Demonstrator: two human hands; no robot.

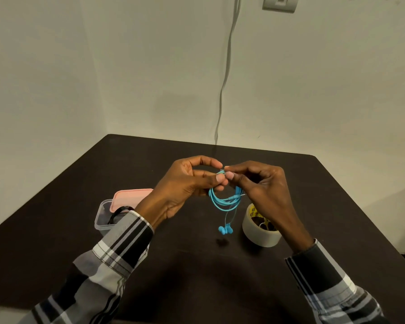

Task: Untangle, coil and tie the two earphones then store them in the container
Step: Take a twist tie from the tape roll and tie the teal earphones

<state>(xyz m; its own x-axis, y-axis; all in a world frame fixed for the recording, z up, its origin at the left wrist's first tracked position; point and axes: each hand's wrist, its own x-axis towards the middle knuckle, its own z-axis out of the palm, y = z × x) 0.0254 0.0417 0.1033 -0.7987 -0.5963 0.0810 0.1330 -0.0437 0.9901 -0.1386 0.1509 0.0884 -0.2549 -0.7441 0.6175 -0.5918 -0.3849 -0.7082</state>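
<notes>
A blue earphone (223,202) hangs in a coil above the dark table (197,265). My left hand (185,185) pinches the top of the coil between thumb and fingers. My right hand (260,183) pinches the same spot from the right, fingertip to fingertip with the left. The two blue earbuds (225,229) dangle below the coil, just above the table. A clear container (103,215) stands at the left with a black cable (117,212) inside, partly hidden by my left sleeve.
A pink lid (131,197) leans on the container's far side. A roll of tape (260,232) stands under my right wrist with something metallic inside its core. A grey cable runs down the wall behind the table.
</notes>
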